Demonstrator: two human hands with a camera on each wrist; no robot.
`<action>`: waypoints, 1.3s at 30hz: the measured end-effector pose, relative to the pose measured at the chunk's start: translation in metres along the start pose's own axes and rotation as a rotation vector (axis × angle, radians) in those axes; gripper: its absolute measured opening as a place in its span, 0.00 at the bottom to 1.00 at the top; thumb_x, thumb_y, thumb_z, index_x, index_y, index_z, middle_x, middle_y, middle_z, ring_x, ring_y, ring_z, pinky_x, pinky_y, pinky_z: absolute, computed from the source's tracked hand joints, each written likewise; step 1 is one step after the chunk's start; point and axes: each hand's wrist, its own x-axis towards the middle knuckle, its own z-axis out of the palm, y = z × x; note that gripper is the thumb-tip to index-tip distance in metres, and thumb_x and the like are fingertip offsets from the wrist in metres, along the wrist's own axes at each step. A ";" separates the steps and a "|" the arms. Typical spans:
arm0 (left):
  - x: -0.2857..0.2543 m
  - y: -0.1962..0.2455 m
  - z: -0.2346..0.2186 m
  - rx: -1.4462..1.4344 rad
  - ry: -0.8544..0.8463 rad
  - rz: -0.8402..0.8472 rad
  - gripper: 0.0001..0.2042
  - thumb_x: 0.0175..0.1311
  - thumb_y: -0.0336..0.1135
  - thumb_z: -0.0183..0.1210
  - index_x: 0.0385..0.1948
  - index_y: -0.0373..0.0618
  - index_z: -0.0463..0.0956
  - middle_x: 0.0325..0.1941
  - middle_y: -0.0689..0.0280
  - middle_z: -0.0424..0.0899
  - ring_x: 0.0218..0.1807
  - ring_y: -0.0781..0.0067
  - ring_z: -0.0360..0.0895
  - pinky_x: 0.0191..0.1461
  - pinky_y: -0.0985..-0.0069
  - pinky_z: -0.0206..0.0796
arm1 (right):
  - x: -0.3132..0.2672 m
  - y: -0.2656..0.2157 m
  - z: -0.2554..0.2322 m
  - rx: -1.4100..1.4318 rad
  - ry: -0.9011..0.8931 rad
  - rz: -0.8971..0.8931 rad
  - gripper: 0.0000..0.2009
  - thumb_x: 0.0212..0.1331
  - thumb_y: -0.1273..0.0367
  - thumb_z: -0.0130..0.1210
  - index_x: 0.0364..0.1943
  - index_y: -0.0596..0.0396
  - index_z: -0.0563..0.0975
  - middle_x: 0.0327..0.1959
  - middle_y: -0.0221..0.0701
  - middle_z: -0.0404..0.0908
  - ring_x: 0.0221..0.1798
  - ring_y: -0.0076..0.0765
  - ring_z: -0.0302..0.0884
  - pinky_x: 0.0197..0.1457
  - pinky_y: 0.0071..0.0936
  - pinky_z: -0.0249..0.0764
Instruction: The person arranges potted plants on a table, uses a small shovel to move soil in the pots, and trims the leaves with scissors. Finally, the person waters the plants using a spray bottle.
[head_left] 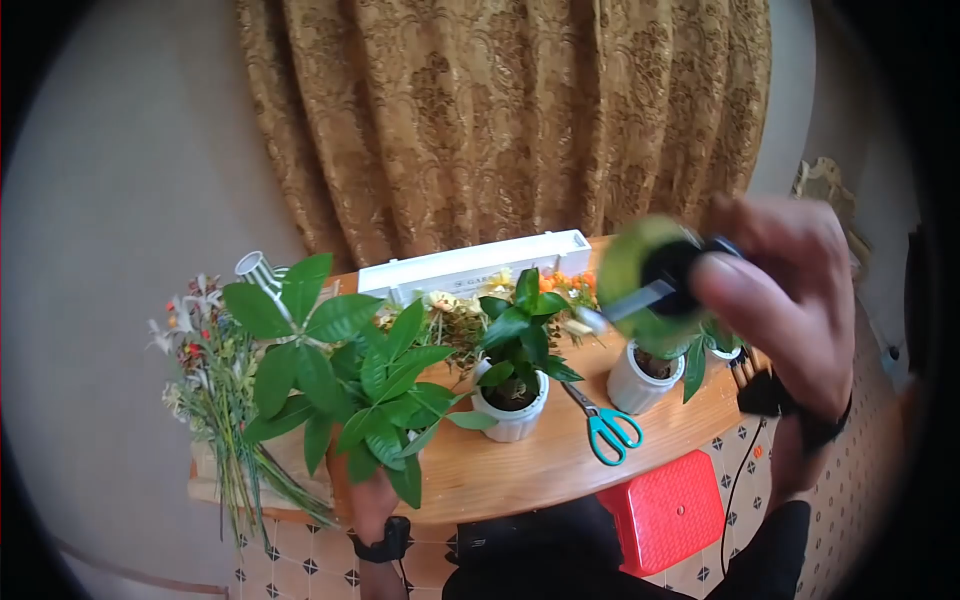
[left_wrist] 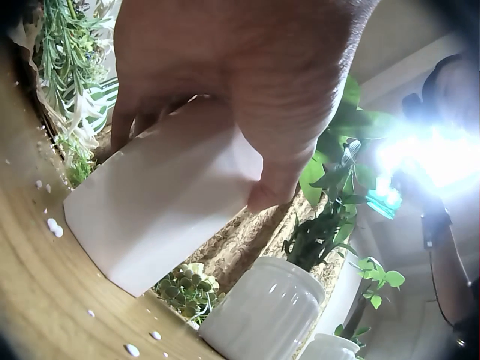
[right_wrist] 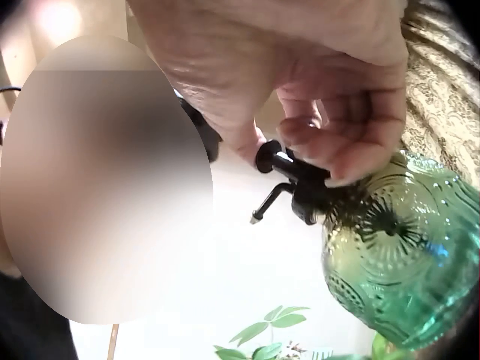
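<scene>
My right hand (head_left: 785, 290) holds a green glass spray bottle (right_wrist: 405, 255) up in the air over the table's right side. The thumb lies at its black pump top (right_wrist: 300, 180). My left hand (left_wrist: 240, 75) grips a white flowerpot (left_wrist: 169, 199) at the table's left front, fingers on one side and thumb on the other. In the head view the broad green leaves (head_left: 380, 390) of a potted plant spread over that hand and hide its pot. Beside it stands a second white pot (head_left: 515, 415) with a dark-leaved plant.
Teal-handled scissors (head_left: 612, 432) lie on the wooden table (head_left: 470, 485). Another white pot (head_left: 645, 380) stands to the right. At the left are flower stems (head_left: 225, 400), and a long white planter box (head_left: 480, 268) is at the back. A red stool (head_left: 670, 510) stands below the front edge.
</scene>
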 end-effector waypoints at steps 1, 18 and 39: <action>0.002 0.000 0.001 -0.074 -0.015 0.006 0.22 0.55 0.39 0.72 0.50 0.40 0.80 0.48 0.59 0.85 0.46 0.63 0.83 0.52 0.65 0.74 | 0.019 -0.011 0.004 -0.084 -0.065 -0.046 0.17 0.56 0.60 0.67 0.22 0.61 0.76 0.18 0.27 0.72 0.20 0.22 0.68 0.24 0.23 0.60; 0.011 0.019 -0.003 -0.389 -0.186 0.007 0.26 0.56 0.35 0.69 0.55 0.38 0.69 0.51 0.55 0.80 0.52 0.56 0.79 0.57 0.64 0.69 | 0.141 -0.065 0.108 -0.282 -0.487 -0.608 0.19 0.51 0.60 0.65 0.21 0.65 0.78 0.16 0.45 0.74 0.23 0.54 0.74 0.31 0.44 0.71; 0.012 0.019 -0.002 -0.393 -0.212 0.021 0.22 0.56 0.34 0.70 0.51 0.38 0.74 0.50 0.55 0.81 0.50 0.55 0.78 0.54 0.62 0.69 | 0.209 -0.010 0.172 -0.320 -0.831 -0.497 0.20 0.53 0.54 0.66 0.21 0.60 0.82 0.15 0.36 0.76 0.21 0.35 0.72 0.28 0.39 0.66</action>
